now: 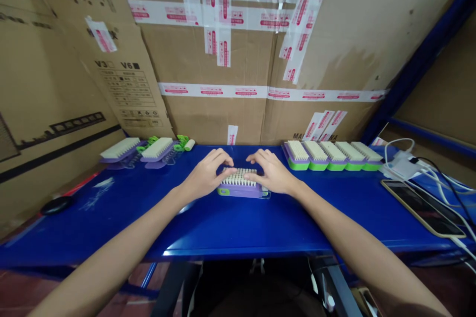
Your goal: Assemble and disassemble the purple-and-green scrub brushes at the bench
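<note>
A scrub brush [241, 190] with a purple body, green ends and pale bristles facing up lies on the blue table in front of me. A clear plastic piece shows at its lower right corner. My left hand [208, 173] curves round the brush's left end, its thumb over the bristles. At the opposite end my right hand [273, 172] is bent the same way, thumb tip at the bristles. Both hands grip the brush between them, though the undersides of the fingers are hidden.
Several purple-and-green brushes [336, 154] stand in a row at the back right. Two purple brushes [158, 147] and green parts [182, 142] lie back left. A phone [422, 207] and white cables are at the right. Cardboard [215, 114] walls the table's back.
</note>
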`<state>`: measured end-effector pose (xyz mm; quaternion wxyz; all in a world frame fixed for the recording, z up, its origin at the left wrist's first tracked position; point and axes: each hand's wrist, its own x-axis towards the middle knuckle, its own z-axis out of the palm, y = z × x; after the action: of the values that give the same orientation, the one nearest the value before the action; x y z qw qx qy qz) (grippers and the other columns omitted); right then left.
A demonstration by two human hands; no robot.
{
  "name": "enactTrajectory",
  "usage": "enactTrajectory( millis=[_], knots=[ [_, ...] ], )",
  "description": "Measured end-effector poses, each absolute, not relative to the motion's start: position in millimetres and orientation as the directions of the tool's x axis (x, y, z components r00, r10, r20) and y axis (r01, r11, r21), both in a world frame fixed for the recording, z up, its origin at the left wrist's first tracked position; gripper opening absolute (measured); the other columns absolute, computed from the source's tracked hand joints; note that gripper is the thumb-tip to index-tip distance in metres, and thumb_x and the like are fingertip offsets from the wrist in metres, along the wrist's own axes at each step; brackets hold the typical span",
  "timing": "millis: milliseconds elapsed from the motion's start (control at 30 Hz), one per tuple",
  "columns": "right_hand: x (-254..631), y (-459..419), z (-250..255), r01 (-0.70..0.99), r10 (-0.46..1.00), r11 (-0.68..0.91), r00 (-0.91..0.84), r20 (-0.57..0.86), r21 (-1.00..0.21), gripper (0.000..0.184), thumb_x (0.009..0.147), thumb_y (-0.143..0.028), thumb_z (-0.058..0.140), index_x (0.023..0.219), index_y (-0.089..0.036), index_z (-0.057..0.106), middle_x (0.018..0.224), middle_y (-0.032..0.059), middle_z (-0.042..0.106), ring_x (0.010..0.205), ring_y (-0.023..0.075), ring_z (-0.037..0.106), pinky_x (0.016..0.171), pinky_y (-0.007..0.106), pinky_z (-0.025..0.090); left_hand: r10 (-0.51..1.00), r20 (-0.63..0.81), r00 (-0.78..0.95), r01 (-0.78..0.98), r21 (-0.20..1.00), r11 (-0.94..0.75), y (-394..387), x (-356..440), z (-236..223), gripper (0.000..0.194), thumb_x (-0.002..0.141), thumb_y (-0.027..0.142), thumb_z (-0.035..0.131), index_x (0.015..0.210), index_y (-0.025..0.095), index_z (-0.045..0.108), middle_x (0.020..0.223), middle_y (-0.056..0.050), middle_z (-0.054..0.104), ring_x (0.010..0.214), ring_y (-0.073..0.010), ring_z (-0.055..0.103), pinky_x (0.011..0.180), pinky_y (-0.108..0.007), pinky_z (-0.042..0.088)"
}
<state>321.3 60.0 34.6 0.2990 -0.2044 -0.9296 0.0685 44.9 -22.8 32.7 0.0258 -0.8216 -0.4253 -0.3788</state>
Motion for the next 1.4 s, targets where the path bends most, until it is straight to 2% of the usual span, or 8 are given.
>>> enactTrajectory(
  millis=[133, 300, 500, 767, 967, 1167, 1300, 1400],
  knots=[
    [321, 62, 31, 0.358, 0.426, 0.904, -0.788, 0.445, -0.232, 0.074, 0.094, -0.077, 0.084, 0.139, -0.02, 0.069, 0.128, 0.0139, 0.072, 0.113, 0.0338, 0.061, 0.1, 0.048, 0.047, 0.748, 0.515, 0.419, 0.699, 0.343, -0.628, -19, 42, 26, 0.049, 0.102, 0.056, 0.081, 0.137, 0.024, 0.069, 0.133, -0.01, 0.072, 0.122, -0.0311, 0.066, 0.109, -0.05, 0.054],
    [318, 66, 28, 0.332, 0.405, 0.912, -0.816, 0.412, -0.24, 0.044, 0.108, -0.06, 0.076, 0.122, -0.019, 0.074, 0.118, 0.0116, 0.071, 0.109, 0.0299, 0.059, 0.099, 0.043, 0.046, 0.75, 0.51, 0.422, 0.709, 0.33, -0.623, -9, 37, 15, 0.04, 0.103, 0.059, 0.08, 0.122, 0.024, 0.076, 0.118, -0.007, 0.074, 0.111, -0.0287, 0.067, 0.105, -0.049, 0.053],
    [317, 66, 30, 0.323, 0.393, 0.918, -0.817, 0.422, -0.23, 0.037, 0.107, -0.051, 0.082, 0.118, -0.018, 0.072, 0.113, 0.0091, 0.07, 0.105, 0.0284, 0.056, 0.096, 0.04, 0.043, 0.704, 0.58, 0.411, 0.703, 0.291, -0.649, -8, 36, 19, 0.034, 0.105, 0.057, 0.077, 0.105, 0.023, 0.077, 0.098, -0.002, 0.069, 0.093, -0.0235, 0.06, 0.093, -0.043, 0.048],
    [311, 67, 32, 0.31, 0.412, 0.905, -0.805, 0.427, -0.291, 0.019, 0.109, -0.036, 0.08, 0.102, -0.02, 0.071, 0.103, 0.0048, 0.07, 0.099, 0.0245, 0.06, 0.096, 0.038, 0.041, 0.689, 0.595, 0.413, 0.684, 0.297, -0.667, -8, 40, 21, 0.036, 0.111, 0.055, 0.07, 0.094, 0.023, 0.077, 0.091, -0.002, 0.067, 0.089, -0.0231, 0.057, 0.088, -0.041, 0.046],
    [310, 65, 37, 0.282, 0.419, 0.897, -0.787, 0.453, -0.341, 0.035, 0.121, -0.034, 0.058, 0.088, -0.022, 0.064, 0.093, 0.0031, 0.068, 0.092, 0.0218, 0.06, 0.098, 0.037, 0.041, 0.676, 0.603, 0.424, 0.67, 0.293, -0.682, -8, 43, 23, 0.04, 0.113, 0.057, 0.066, 0.092, 0.024, 0.079, 0.088, -0.002, 0.067, 0.085, -0.0218, 0.057, 0.087, -0.04, 0.045],
    [308, 58, 37, 0.349, 0.446, 0.894, -0.755, 0.481, -0.281, 0.024, 0.117, -0.028, 0.065, 0.094, -0.022, 0.066, 0.099, 0.0046, 0.066, 0.096, 0.0237, 0.056, 0.093, 0.036, 0.04, 0.675, 0.626, 0.391, 0.681, 0.297, -0.67, -11, 47, 26, 0.042, 0.114, 0.053, 0.066, 0.086, 0.023, 0.075, 0.086, -0.001, 0.065, 0.083, -0.0208, 0.056, 0.083, -0.038, 0.045],
    [313, 55, 39, 0.41, 0.443, 0.894, -0.747, 0.496, -0.181, 0.027, 0.122, -0.034, 0.056, 0.103, -0.021, 0.07, 0.106, 0.0081, 0.067, 0.102, 0.027, 0.055, 0.092, 0.04, 0.041, 0.662, 0.647, 0.378, 0.682, 0.289, -0.671, -13, 47, 27, 0.041, 0.114, 0.049, 0.067, 0.083, 0.023, 0.073, 0.084, -0.001, 0.064, 0.083, -0.0202, 0.057, 0.081, -0.036, 0.047],
    [319, 56, 42, 0.394, 0.435, 0.899, -0.752, 0.495, -0.191, 0.025, 0.121, -0.04, 0.056, 0.115, -0.022, 0.071, 0.118, 0.0102, 0.069, 0.111, 0.0286, 0.06, 0.099, 0.043, 0.047, 0.646, 0.675, 0.357, 0.691, 0.274, -0.669, -13, 44, 27, 0.04, 0.114, 0.047, 0.066, 0.084, 0.023, 0.074, 0.081, -0.001, 0.064, 0.08, -0.019, 0.058, 0.078, -0.035, 0.046]
  ],
)
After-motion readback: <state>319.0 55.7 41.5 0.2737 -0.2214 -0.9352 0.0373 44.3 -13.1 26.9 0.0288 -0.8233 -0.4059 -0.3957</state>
